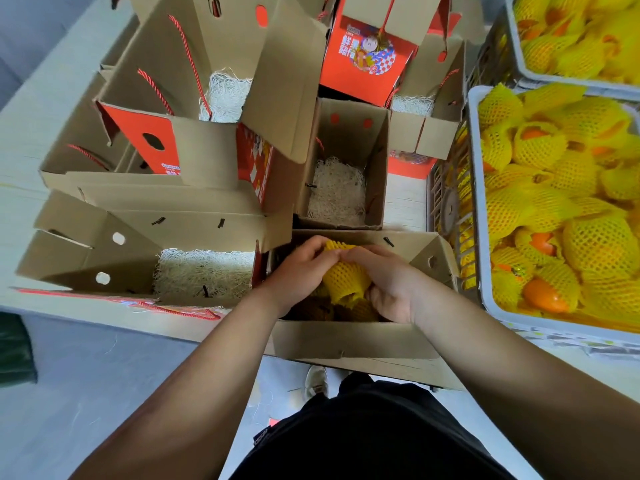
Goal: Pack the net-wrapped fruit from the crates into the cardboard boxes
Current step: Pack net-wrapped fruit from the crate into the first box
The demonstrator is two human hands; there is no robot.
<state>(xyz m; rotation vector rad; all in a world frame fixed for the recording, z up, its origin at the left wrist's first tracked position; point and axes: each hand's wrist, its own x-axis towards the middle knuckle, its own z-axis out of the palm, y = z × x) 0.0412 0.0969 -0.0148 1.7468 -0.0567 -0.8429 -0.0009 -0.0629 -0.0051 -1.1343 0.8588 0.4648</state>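
**Both hands on one fruit over the near box**

Right now the left hand [300, 268] and the right hand [388, 285] are both gripping a single net-wrapped fruit [344, 277], fingers curling round its yellow foam netting from either side. They are holding it in the mouth of the near cardboard box [346, 337], which is sitting at the desk [31, 133] edge closest to the person. More netted fruit [360, 311] is lying in shadow deeper inside that box, beneath the held one. Just beyond the near box, an open box [346, 168] is showing only pale shredded paper [337, 195] at its bottom. Left of the near box, another open box [145, 244] is holding the same shredded filling. Right of the near box, a grey crate [485, 271] is sitting heaped with yellow-netted oranges [568, 209].
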